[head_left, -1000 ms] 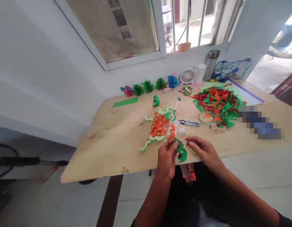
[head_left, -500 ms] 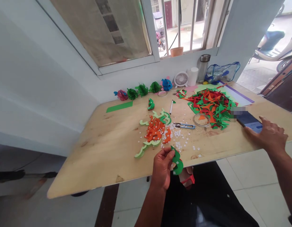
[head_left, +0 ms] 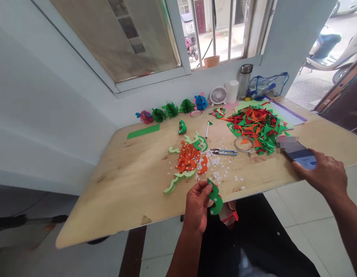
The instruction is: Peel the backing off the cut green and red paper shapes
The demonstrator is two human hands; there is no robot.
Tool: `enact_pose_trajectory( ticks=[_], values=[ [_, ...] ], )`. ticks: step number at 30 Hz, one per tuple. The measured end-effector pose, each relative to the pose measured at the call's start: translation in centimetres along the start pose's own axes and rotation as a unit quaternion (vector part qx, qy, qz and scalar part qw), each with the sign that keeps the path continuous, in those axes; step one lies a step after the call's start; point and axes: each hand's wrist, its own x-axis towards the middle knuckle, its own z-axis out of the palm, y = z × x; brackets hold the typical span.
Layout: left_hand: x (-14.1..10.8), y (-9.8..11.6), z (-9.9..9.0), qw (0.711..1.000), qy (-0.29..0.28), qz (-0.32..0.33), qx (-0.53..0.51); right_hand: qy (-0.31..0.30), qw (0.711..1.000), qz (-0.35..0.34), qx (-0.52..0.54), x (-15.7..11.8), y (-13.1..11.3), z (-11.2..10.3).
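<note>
My left hand [head_left: 197,204] pinches a green wavy paper cutout [head_left: 216,207] between thumb and fingers, just over the table's near edge. Small white squares dot the cutout. At the right, my right hand [head_left: 328,171] grips a dark phone [head_left: 300,153] by its near end, thumb on one side and fingers on the other. The screen is lit, but its text is too small to read. Beyond my left hand lie orange paper cutouts [head_left: 188,159], with pale green wavy strips [head_left: 178,179] around them. Loose white squares [head_left: 215,169] are scattered beside these.
Blue-handled thread snips [head_left: 224,152], a roll of tape [head_left: 244,144] and a white pen [head_left: 207,130] lie mid-table. A heap of paper scraps [head_left: 256,125] spreads behind the phone. Along the wall stand folded paper figures [head_left: 170,110], a small fan [head_left: 218,95] and a bottle [head_left: 244,81].
The view has shifted slightly. My right hand and the phone have come a little closer to the near edge and leftward. My left hand keeps its hold on the green cutout.
</note>
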Motion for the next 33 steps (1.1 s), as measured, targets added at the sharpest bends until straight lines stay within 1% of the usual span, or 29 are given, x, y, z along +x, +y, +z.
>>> enact_pose_trajectory(
  ticks=[2, 4, 6, 8, 9, 11, 12, 15, 18, 20, 22, 27, 30, 33],
  values=[
    [0.0, -0.1, -0.2, 1.000, -0.003, -0.002, -0.002, -0.009, 1.000, 0.003, 0.001, -1.4, 0.0, -1.2],
    [0.1, -0.1, -0.2, 1.000, -0.005, -0.002, -0.005, 0.004, 1.000, 0.013, 0.024, -2.7, -0.3, -2.5],
    [0.1, -0.1, -0.2, 1.000, -0.005, 0.000, -0.004, 0.021, 0.998, -0.002, 0.056, -4.0, -1.4, -3.5],
    [0.2, -0.1, -0.1, 1.000, -0.004, 0.004, -0.001, 0.032, 0.993, -0.042, 0.102, -4.8, -3.2, -3.9],
    [0.3, 0.0, -0.1, 1.000, -0.004, 0.006, 0.002, 0.031, 0.989, -0.071, 0.129, -5.0, -4.3, -3.7],
    [0.5, 0.1, -0.1, 1.000, -0.001, 0.017, 0.009, 0.040, 0.980, -0.101, 0.166, -5.0, -6.6, -2.8],
    [0.6, 0.2, -0.2, 1.000, 0.005, 0.027, 0.015, 0.035, 0.977, -0.110, 0.180, -4.8, -7.7, -2.2],
    [1.0, 0.3, -0.6, 0.995, 0.039, 0.076, 0.042, 0.044, 0.976, -0.092, 0.194, -3.6, -10.8, -0.4],
    [1.3, 0.1, -1.3, 0.985, 0.074, 0.129, 0.086, 0.039, 0.979, -0.085, 0.182, -2.5, -12.8, 0.5],
    [1.5, -0.2, -1.7, 0.977, 0.093, 0.159, 0.112, 0.030, 0.982, -0.079, 0.167, -2.2, -13.4, 0.7],
    [1.6, -0.5, -1.9, 0.971, 0.099, 0.177, 0.129, 0.021, 0.984, -0.077, 0.157, -2.1, -13.7, 0.6],
    [1.8, -1.0, -1.6, 0.961, 0.079, 0.194, 0.180, 0.002, 0.988, -0.079, 0.134, -2.5, -13.6, 0.6],
    [2.0, -1.1, -1.3, 0.944, 0.075, 0.223, 0.233, -0.017, 0.989, -0.086, 0.118, -2.6, -13.4, 0.5],
    [2.0, -1.0, -1.0, 0.927, 0.071, 0.244, 0.277, -0.035, 0.985, -0.100, 0.135, -2.9, -13.0, 0.4]
  ],
)
